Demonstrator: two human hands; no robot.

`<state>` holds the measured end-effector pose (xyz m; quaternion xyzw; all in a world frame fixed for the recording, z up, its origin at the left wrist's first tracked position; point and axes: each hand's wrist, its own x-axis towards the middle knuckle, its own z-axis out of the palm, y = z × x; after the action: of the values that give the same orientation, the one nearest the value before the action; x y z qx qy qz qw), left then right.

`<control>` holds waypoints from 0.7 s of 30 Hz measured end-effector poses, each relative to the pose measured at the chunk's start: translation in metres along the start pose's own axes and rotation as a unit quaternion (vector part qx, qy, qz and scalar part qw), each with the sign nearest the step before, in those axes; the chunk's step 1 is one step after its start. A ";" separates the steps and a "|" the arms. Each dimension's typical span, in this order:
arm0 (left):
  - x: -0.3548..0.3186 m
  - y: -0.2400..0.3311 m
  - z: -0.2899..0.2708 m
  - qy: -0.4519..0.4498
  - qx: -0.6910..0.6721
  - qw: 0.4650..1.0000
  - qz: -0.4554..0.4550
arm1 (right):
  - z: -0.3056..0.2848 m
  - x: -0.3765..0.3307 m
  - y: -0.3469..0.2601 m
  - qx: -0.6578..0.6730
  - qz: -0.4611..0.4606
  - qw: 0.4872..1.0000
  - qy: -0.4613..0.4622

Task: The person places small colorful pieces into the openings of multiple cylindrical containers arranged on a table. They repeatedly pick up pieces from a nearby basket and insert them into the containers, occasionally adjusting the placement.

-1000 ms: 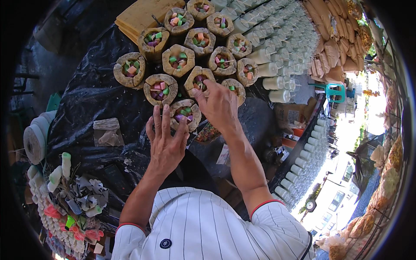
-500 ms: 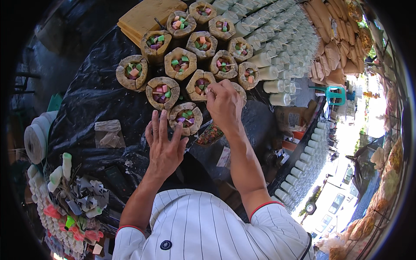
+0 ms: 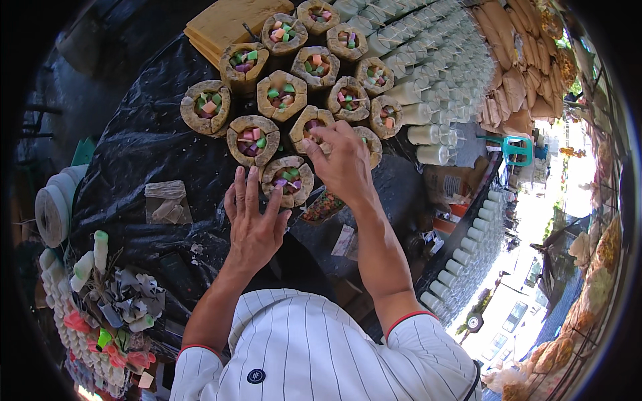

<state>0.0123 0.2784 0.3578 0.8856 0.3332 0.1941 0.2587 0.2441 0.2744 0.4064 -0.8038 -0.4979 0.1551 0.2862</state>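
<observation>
Several round woven baskets filled with small pink, green and orange blocks stand packed together on black plastic sheeting (image 3: 140, 154). My left hand (image 3: 253, 220) lies flat with fingers spread, its fingertips touching the nearest basket (image 3: 287, 180). My right hand (image 3: 341, 160) reaches over the basket behind it (image 3: 309, 127), fingers curled down at its rim. Whether it pinches anything is hidden.
Rows of white cups (image 3: 435, 80) run along the right. Flat tan boards (image 3: 227, 23) lie at the back. A folded pale bag (image 3: 167, 204) rests on the sheeting. Left are a roll of string (image 3: 53, 210) and a heap of coloured pieces (image 3: 107, 314). A tray of mixed blocks (image 3: 324, 207) sits under my right forearm.
My right hand has shifted slightly left over the basket. My left hand stays spread at the nearest basket.
</observation>
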 end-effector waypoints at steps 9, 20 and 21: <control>0.005 -0.018 -0.008 0.064 0.009 0.998 -0.004 | 0.026 0.042 -0.012 -0.170 -0.160 0.972 -0.012; 0.032 -0.044 -0.023 0.091 0.064 0.992 -0.056 | 0.034 0.001 -0.028 -0.115 -0.228 0.964 -0.072; 0.036 -0.045 -0.023 0.090 0.066 0.992 -0.054 | 0.034 0.001 -0.027 -0.103 -0.233 0.964 -0.079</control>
<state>0.0037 0.3393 0.3555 0.8603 0.4146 0.2367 0.1790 0.2069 0.2946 0.3967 -0.6757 -0.7059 0.0953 0.1896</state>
